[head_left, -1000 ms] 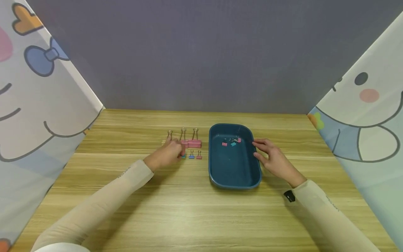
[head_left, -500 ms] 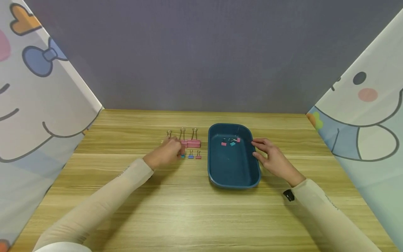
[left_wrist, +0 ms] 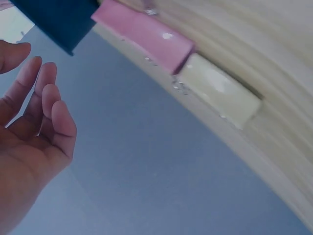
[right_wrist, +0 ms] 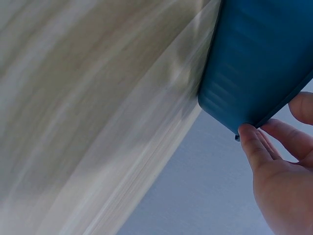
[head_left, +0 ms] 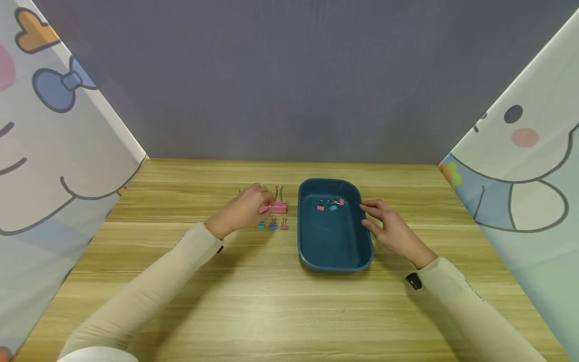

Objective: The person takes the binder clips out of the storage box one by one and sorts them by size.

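Note:
My left hand [head_left: 244, 208] is over the row of large binder clips. Its thumb and fingertips come together at a small pinkish clip, mostly hidden by the fingers [left_wrist: 34, 73]. A large pink binder clip [left_wrist: 146, 36] and a cream one [left_wrist: 220, 90] stand close by in the left wrist view. Small binder clips lie in front: a teal one [head_left: 261, 226], a blue one [head_left: 273, 227] and a pink one [head_left: 284, 227]. My right hand [head_left: 392, 232] rests extended fingertips and thumb on the right rim of the dark blue tray [head_left: 334, 269].
Inside the tray are a small teal clip [head_left: 333, 207], a pink clip [head_left: 320, 207] and another pink clip [head_left: 341, 202]. Behind the wooden table [head_left: 253, 311] rises a grey panel [head_left: 289, 80]. Printed cartoon panels flank both sides.
My left hand has lifted and shifted slightly right and back from the small-clip row, uncovering the teal clip. The reddish bit left of that clip is gone. The right hand stays at the tray.

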Available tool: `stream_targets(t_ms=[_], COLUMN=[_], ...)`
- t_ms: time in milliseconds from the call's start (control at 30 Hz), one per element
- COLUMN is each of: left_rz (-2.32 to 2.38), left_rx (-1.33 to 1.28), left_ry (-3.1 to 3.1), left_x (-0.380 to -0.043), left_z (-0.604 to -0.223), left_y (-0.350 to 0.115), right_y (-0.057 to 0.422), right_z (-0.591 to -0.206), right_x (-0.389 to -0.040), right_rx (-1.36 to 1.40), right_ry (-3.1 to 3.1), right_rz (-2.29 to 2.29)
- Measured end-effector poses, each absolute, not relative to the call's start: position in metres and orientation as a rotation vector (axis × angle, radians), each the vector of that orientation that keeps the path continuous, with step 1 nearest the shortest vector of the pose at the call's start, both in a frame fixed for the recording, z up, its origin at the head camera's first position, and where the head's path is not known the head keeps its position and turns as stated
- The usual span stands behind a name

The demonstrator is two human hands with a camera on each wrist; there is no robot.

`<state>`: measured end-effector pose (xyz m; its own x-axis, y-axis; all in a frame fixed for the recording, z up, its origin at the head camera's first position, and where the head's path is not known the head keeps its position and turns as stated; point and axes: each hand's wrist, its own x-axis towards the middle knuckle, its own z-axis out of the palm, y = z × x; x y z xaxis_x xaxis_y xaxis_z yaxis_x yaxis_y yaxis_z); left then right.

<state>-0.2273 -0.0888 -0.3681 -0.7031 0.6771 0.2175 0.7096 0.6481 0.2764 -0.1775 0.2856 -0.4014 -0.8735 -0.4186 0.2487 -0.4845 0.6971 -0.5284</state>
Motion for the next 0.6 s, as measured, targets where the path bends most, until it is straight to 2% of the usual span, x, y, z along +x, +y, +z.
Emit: stream_targets(t_ms=[600], left_rz=[-0.647], left_rx=[-1.232], left_ry=[-2.623], left_x=[-0.222], left_z=[-0.352], left_y=[-0.046], right_y=[0.283], right_z=[-0.396], right_x=[-0.174], right_rx=[0.724], right_ry=[-2.814], right_rz=[0.922])
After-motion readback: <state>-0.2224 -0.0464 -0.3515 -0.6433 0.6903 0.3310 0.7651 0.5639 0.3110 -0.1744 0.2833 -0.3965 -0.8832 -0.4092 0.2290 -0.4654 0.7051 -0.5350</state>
